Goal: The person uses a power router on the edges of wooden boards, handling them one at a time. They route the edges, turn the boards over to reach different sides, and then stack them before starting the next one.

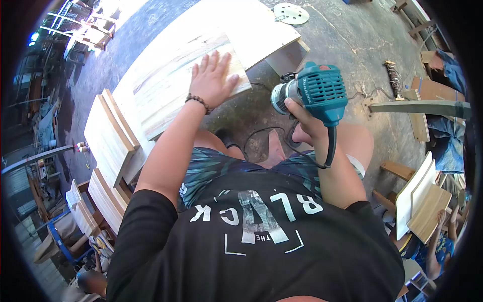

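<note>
My left hand (213,83), with a dark beaded bracelet at the wrist, lies flat on a pale wooden board (166,98), fingers spread. The board rests on a larger white work surface (201,20). Off the board's right edge, my right hand (308,121) grips a teal and black router (324,93). The router is tilted on its side, with its round metal base (278,98) facing the board. Its black cord (331,148) hangs past my right forearm. Some of the right fingers are hidden behind the tool.
A perforated sanding disc (292,13) lies beyond the work surface. Wooden pieces (118,121) stand at the left. On the right are a wooden bar (420,108), stacked boards (427,211) and another person's arm (435,251). Cord crosses the concrete floor (347,30) by my feet.
</note>
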### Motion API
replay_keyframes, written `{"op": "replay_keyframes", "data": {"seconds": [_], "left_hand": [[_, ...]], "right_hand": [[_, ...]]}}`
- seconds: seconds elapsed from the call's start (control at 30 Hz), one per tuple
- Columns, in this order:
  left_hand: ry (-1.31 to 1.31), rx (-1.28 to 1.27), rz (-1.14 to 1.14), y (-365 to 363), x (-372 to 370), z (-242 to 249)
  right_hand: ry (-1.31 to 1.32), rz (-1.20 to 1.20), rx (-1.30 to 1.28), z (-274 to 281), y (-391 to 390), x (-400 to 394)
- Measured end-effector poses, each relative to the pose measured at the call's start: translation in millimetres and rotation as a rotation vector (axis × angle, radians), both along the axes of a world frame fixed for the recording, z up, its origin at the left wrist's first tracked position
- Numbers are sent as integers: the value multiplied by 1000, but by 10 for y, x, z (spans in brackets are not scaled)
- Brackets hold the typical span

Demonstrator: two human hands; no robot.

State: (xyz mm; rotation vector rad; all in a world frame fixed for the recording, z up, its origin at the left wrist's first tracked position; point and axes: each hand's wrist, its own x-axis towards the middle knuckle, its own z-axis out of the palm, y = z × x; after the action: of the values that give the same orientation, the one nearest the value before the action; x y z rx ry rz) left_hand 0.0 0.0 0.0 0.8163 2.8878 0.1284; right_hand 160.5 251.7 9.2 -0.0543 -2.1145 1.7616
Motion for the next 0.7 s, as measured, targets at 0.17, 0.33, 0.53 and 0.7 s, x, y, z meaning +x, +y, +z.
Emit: {"op": "replay_keyframes", "data": {"seconds": [0.17,0.33,0.53,0.7], "left_hand": [[57,-67,341,-906,-297,8],[33,-96,619,-2017,-234,24],[100,136,559,-2174,-142,-82],[115,86,510,-2194,-135,-80]], "right_hand": [[40,4,265,271,-212,-505],[30,40,208,268,-473,-908],[19,180,218,312,-620,-1115],[36,83,227,236,-742,-1500]]}}
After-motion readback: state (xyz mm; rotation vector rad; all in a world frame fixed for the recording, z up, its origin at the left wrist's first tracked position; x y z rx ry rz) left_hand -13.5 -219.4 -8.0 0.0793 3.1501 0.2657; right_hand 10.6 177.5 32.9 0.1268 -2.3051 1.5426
